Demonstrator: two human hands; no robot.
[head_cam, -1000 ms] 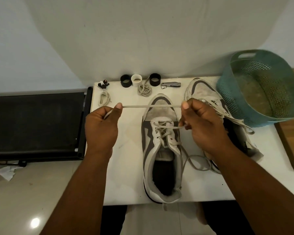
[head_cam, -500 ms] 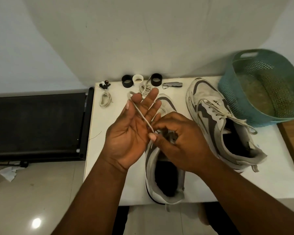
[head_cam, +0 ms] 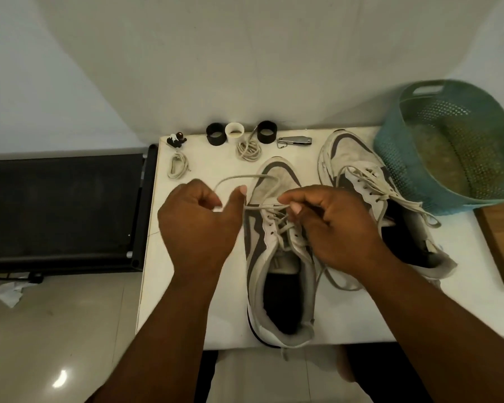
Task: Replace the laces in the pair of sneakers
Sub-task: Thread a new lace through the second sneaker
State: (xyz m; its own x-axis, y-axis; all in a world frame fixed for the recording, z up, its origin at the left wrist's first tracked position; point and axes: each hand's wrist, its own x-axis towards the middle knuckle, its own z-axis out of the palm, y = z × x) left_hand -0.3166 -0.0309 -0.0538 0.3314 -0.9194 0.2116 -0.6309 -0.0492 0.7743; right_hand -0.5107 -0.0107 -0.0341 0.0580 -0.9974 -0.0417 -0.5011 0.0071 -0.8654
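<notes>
A white surface (head_cam: 186, 286) carries everything, with a black treadmill-like deck (head_cam: 61, 207) to its left and a wooden board (head_cam: 501, 242) at its right edge. A teal basket (head_cam: 413, 158) stands tilted at the far right, touching the toe side of the right shoe (head_cam: 358, 158), which lies leaning, its lace loose over the tongue.

The near shoe (head_cam: 274, 257) sits upright in the middle, toe away from the person, heel at the surface's near edge. Its lace (head_cam: 236, 178) is threaded through the lower eyelets only, and one free end arcs up over the toe toward the left.

The left hand (head_cam: 198, 228) hovers just left of the near shoe, its grip curled round the free lace end, thumb up. The right hand (head_cam: 338, 225) is over the shoe's eyelets, its grip pinching a lace strand between thumb and fingers. A slack loop of lace lies on the surface between the two shoes.

Along the far edge: two black rings (head_cam: 216, 134), a small white cup (head_cam: 234, 132) between them, a nail clipper (head_cam: 295, 141), two coiled spare laces (head_cam: 248, 149), and some small dark beads (head_cam: 176, 140).
</notes>
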